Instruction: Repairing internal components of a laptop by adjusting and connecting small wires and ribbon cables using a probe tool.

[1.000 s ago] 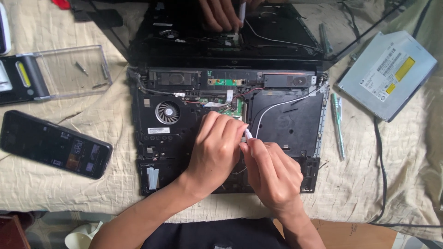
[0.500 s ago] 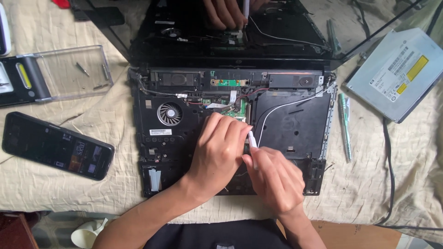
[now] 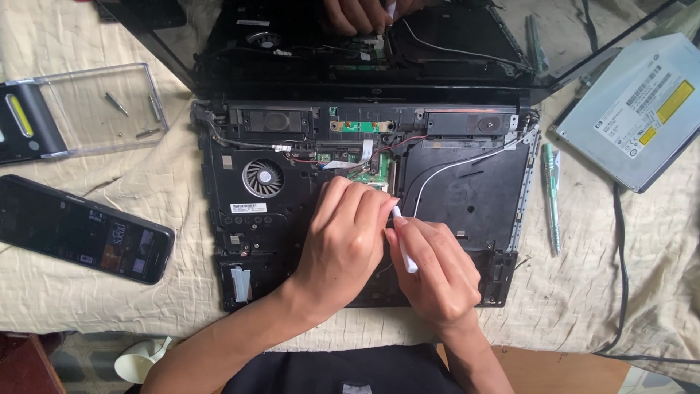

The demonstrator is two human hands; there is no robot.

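I counted one opened laptop base (image 3: 467, 197) on the cloth, with one round cooling fan (image 3: 262, 178) inside it. One dark phone (image 3: 80, 230) lay at the left, and one clear plastic case (image 3: 95, 109) held what looked like three small bits. One silver optical drive (image 3: 638, 109) sat at the right. One green screwdriver (image 3: 551, 197) lay beside the base, and one white tool (image 3: 405, 248) was there too.

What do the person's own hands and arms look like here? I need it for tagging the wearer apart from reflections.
Both the left hand and the right hand are bare: no gloves, rings, watch or wristband show. The forearms are uncovered, with no sleeves reaching them. A dark garment covers the torso at the bottom edge.
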